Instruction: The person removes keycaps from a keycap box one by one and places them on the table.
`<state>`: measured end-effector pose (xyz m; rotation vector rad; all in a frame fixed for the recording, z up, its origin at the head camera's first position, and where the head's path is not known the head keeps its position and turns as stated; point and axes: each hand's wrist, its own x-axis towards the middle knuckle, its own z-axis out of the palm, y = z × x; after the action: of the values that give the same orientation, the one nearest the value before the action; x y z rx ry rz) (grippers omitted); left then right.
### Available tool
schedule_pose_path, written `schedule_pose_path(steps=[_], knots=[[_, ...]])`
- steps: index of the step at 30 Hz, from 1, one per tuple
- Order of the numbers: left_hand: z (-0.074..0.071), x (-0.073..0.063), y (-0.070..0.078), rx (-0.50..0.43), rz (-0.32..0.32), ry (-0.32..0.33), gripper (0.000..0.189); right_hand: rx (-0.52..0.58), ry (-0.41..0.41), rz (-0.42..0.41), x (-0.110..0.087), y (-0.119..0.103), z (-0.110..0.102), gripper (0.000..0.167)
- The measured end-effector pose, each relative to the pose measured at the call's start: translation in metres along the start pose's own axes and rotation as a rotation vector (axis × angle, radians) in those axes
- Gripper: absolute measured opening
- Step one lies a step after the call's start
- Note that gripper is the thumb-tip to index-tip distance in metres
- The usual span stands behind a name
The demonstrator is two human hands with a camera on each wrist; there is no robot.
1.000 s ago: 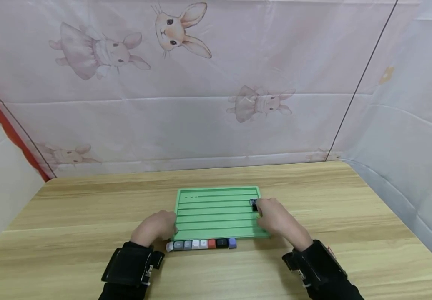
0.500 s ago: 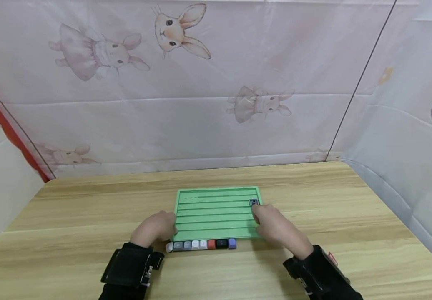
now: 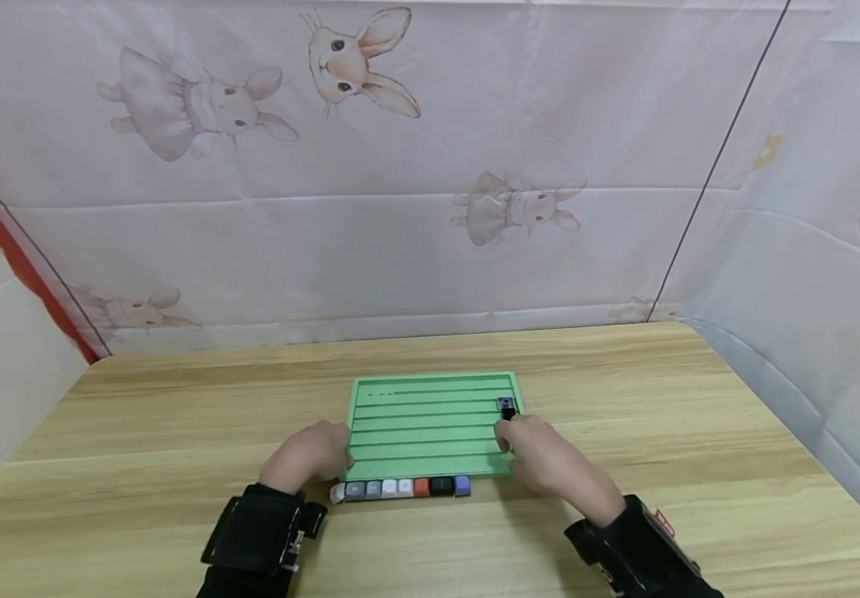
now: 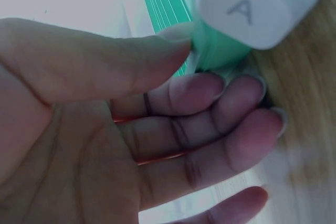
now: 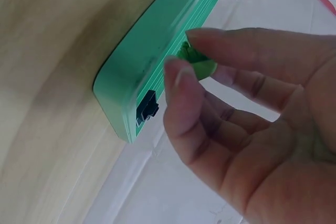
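Observation:
On the table is a ridged green tray (image 3: 430,416). My left hand (image 3: 312,453) holds its left edge, thumb (image 4: 131,64) on the rim and the fingers curled below. My right hand (image 3: 545,453) is over the tray's right side, pinching a small green piece (image 5: 199,65) between thumb and index finger; it looks like a keycap, mostly covered by the fingertips. Just beyond those fingers, a small black-and-grey piece (image 3: 505,404) sits in a groove near the right rim; the right wrist view shows its black stepped side (image 5: 148,107).
Along the tray's near edge runs a row of keycaps: a white one marked A (image 4: 252,11), greys (image 3: 364,490), whites (image 3: 398,487), a red one (image 3: 421,487), a black one (image 3: 442,485) and a purple-blue one (image 3: 462,485). A rabbit-print cloth (image 3: 370,266) hangs behind the table.
My right hand has drawn back from the black-and-grey piece, toward me and slightly left, leaving more of that piece showing. The left hand and the tray stay where they were.

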<state>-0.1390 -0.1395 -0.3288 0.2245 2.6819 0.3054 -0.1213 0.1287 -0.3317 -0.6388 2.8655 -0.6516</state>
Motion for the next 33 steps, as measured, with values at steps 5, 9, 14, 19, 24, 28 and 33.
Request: schedule_pose_path(steps=[5,9,14,19,24,28,33], knots=[[-0.0002,-0.0002,0.0003,0.004,-0.005,0.0,0.01,0.002,-0.011,-0.013,0.0,0.0004,0.0014,0.027],[-0.0007,-0.0009,0.0004,0.0,-0.008,0.0,0.011,-0.002,-0.03,-0.018,0.0008,0.0001,0.0027,0.031],[-0.001,-0.0013,0.0007,-0.002,-0.003,0.001,0.01,-0.021,-0.045,-0.034,0.0015,-0.0003,0.0043,0.034],[-0.001,-0.0011,0.0009,-0.002,0.001,0.0,0.01,-0.02,-0.049,-0.025,0.0005,-0.0015,0.0045,0.035],[-0.0008,-0.0008,0.0014,-0.002,-0.001,-0.001,0.009,-0.011,-0.052,-0.016,-0.0017,-0.0036,0.0038,0.036],[-0.0005,0.0001,0.0012,0.001,-0.007,-0.003,0.009,-0.015,-0.049,-0.026,-0.0027,-0.0043,0.0042,0.037],[-0.0002,0.0007,0.0002,-0.004,-0.014,-0.007,0.009,-0.025,-0.044,-0.05,-0.003,-0.0042,0.0051,0.036]])
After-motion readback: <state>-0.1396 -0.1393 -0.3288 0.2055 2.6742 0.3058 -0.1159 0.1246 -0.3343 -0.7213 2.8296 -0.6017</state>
